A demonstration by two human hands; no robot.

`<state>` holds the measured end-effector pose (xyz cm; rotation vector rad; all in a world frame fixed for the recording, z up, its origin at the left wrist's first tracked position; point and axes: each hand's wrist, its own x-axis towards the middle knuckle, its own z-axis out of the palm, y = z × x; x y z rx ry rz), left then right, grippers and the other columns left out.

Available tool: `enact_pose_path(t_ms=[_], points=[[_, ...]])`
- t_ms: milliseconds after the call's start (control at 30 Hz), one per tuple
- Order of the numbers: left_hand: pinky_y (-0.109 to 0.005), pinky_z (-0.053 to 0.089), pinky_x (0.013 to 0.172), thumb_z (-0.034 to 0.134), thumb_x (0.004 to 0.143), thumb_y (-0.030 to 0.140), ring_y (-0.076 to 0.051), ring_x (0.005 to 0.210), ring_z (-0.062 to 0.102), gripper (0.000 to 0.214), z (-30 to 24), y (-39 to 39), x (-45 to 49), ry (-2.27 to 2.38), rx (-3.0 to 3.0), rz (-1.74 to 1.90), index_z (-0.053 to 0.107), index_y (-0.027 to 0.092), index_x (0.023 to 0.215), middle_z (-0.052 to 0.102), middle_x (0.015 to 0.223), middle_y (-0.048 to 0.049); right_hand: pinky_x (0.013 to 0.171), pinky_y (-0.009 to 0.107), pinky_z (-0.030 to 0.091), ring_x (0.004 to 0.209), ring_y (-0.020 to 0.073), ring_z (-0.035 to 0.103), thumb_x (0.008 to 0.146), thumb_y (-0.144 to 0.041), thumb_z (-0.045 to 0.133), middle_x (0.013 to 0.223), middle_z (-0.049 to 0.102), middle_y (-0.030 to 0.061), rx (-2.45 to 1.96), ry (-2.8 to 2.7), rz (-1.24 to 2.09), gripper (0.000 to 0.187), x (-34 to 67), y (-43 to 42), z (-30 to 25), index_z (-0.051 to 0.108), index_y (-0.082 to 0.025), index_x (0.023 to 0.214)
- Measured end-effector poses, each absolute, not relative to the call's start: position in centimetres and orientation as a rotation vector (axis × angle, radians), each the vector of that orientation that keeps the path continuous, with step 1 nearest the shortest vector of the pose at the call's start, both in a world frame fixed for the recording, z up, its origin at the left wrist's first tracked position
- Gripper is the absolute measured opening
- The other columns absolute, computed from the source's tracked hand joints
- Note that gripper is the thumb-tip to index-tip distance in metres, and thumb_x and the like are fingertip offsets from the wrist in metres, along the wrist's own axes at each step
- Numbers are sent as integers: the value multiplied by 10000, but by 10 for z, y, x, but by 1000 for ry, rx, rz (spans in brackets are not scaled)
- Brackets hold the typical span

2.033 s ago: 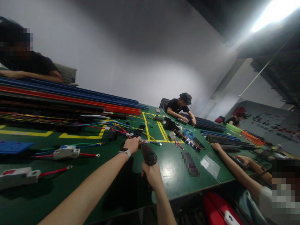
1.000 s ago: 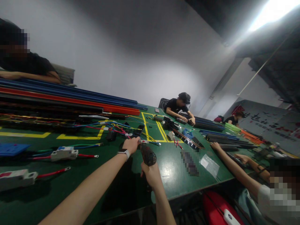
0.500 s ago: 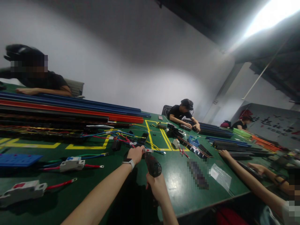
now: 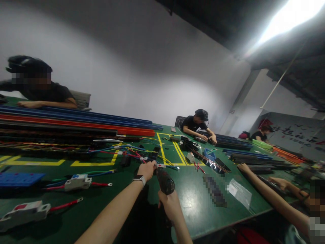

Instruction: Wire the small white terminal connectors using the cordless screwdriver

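Observation:
My right hand [image 4: 171,203] is wrapped round a dark cordless drill [image 4: 165,181], its front end pointing away from me. The drill's front end meets a small white circuit breaker [image 4: 160,165] with a red mark. My left hand [image 4: 147,170], below a wrist with a white-strapped watch [image 4: 139,179], closes its fingers on the breaker's left side. The fingertips and the drill's bit are too small or hidden to make out. Coloured wires [image 4: 137,152] lie just beyond my left hand. To the left rest two more breakers with red leads, a nearer one [image 4: 27,213] and a farther one [image 4: 77,182].
Blue and red rails [image 4: 137,130] stretch along the left far side. A blue plastic piece [image 4: 21,179] lies at the left. On the right are a clear plastic bag [image 4: 240,192], a blue bin [image 4: 210,154] and a co-worker's arm [image 4: 274,200]. Other people sit across the green table [image 4: 193,217].
The view has tilted up slightly, so the scene sits a little lower. Both hands, the drill and the breaker keep nearly the same places relative to each other.

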<state>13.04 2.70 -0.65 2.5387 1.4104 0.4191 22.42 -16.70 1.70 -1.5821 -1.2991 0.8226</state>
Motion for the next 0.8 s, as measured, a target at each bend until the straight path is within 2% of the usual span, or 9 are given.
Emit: enact_pose_path(t_ms=[800], points=[[-372,473,838,301,1007,396,-254,975,681,358,-14,30,133,1424,2560,448,572,291,1216,698,1070,-101,490,230,376,510,148,550,803,-270,487,533,542,-9,-1521,-1328,793,192,224,-168,16,535,-192,635]])
